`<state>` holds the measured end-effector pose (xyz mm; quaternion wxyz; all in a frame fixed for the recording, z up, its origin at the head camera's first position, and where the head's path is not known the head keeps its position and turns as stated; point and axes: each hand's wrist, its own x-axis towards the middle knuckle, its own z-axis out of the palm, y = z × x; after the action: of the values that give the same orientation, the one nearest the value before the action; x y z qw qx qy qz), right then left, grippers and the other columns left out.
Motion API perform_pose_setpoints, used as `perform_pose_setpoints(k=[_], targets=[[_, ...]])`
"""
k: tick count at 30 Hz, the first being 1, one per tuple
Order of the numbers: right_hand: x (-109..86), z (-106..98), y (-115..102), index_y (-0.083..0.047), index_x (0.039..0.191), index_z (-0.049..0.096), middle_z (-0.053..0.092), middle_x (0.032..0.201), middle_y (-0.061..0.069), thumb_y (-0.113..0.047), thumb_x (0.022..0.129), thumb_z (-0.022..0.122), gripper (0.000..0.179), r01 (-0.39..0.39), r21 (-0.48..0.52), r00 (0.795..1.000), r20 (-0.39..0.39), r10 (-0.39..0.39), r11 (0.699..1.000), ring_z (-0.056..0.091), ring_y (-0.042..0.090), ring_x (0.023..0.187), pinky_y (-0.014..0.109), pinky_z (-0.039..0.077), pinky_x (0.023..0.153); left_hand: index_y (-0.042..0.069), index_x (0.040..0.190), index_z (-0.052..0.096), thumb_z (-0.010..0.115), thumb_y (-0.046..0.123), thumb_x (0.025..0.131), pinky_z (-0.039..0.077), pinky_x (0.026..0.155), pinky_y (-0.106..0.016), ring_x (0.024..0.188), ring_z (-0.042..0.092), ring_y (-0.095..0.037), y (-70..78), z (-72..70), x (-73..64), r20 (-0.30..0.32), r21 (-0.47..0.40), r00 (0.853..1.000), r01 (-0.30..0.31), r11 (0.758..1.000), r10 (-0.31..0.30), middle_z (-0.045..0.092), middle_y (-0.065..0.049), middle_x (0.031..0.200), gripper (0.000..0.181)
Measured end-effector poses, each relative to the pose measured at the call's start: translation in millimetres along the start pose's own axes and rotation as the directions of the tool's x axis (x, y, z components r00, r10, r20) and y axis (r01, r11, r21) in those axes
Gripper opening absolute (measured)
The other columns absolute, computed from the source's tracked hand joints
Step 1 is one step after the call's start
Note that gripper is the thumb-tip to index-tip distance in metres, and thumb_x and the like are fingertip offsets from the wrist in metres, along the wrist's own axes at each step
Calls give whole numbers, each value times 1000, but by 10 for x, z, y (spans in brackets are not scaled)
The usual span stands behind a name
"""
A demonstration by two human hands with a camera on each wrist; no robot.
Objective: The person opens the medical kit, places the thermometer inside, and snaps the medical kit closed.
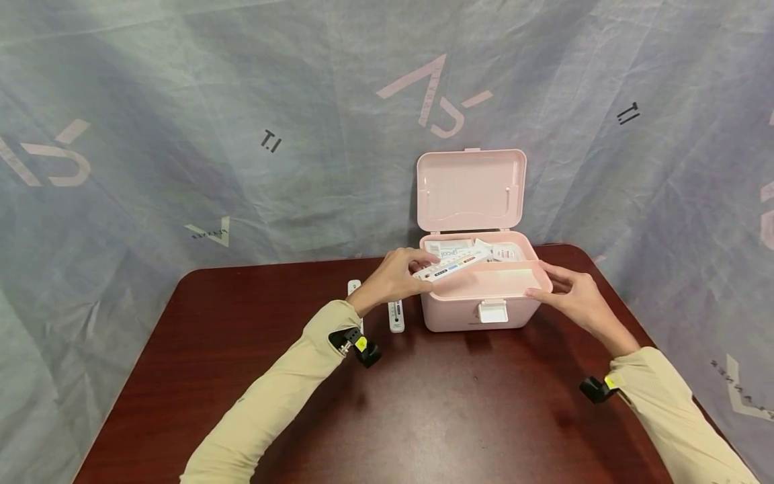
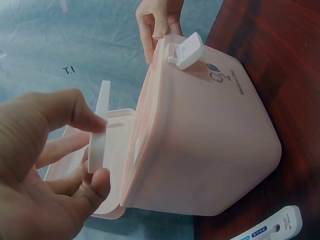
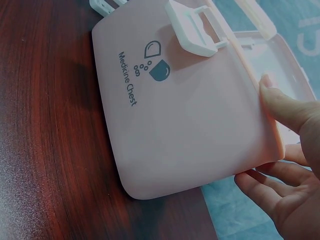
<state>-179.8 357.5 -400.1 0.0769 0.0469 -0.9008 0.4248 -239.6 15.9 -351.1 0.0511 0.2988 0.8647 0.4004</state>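
Observation:
My left hand [image 1: 396, 274] pinches a white strip thermometer [image 1: 457, 265] with coloured labels between thumb and fingers, tilted above the open medicine chest [image 1: 450, 316]. In the left wrist view the thermometer [image 2: 97, 150] shows edge-on, beside the chest's rim. My right hand [image 1: 577, 299] grips the chest's right front corner, thumb on the rim and fingers against the outside wall. The pink chest has its lid [image 1: 471, 191] swung up at the back and a white latch [image 1: 493, 311] in front. Inside lie a printed white packet [image 1: 444, 246] and a small white pack [image 1: 506, 253].
Left of the chest, a second thermometer [image 1: 396, 317] lies on the dark red table [image 1: 423, 417]. Another white thermometer [image 1: 354, 286] is farther left, partly hidden by my left wrist. A grey curtain [image 1: 302, 168] hangs behind the table.

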Motion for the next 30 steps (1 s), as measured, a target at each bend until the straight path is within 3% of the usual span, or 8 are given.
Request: perform_pose_setpoints(k=[10, 20, 30], targets=[[11, -7, 2, 1, 138, 46, 49, 134, 23, -29, 79, 77, 73, 1, -6, 1000, -1, -1, 1000, 55, 39, 109, 10, 47, 68, 11, 115, 68, 76, 8, 73, 46, 76, -22, 89, 58, -13, -25, 30, 89, 25, -10, 998, -52, 999, 52, 66, -1, 102, 43], [0, -25, -9, 0, 139, 45, 48, 136, 23, -30, 79, 77, 74, -5, -7, 1000, 7, 5, 1000, 55, 39, 110, 9, 47, 68, 9, 115, 69, 76, 8, 71, 45, 73, -21, 87, 58, -15, -10, 124, 214, 44, 32, 997, -64, 997, 62, 67, -4, 98, 44], [-8, -26, 6, -2, 138, 46, 48, 136, 22, -28, 79, 77, 72, 2, 8, 1000, 5, -2, 1000, 58, 26, 108, 11, 48, 69, 8, 115, 69, 76, 8, 73, 46, 77, -21, 95, 59, -18, 69, 206, 293, 87, 91, 994, -80, 993, 72, 66, -5, 107, 43]])
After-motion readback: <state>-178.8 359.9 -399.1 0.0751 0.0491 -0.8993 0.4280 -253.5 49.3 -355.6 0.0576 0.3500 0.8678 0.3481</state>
